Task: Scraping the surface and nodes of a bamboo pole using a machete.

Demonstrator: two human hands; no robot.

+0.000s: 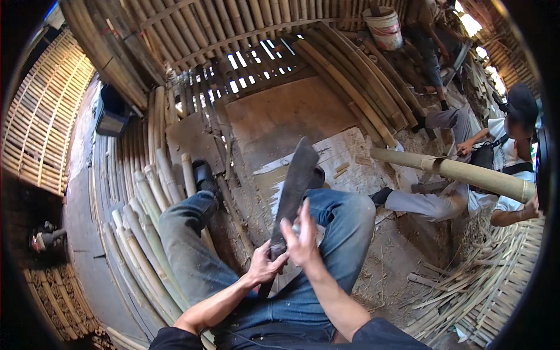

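Observation:
A broad dark machete (295,178) stands tilted between my bent knees, its wide end pointing away from me. My left hand (264,267) is closed around its lower part, with the handle end reaching down toward my lap. Beside the blade, my right hand (303,244) is raised with its fingers apart and holds nothing. Whether its fingertips touch the metal I cannot tell. Under the blade's far end lies a worn pale sheet (344,153) on the floor, with a few short bamboo pieces (341,170) on it.
At the right a seated person (513,134) holds a thick bamboo pole (461,170) reaching toward my knee. Split strips (484,280) pile up at the lower right. Bamboo poles (137,233) line my left. Long split bamboo (350,81) and a white bucket (383,29) are farther back.

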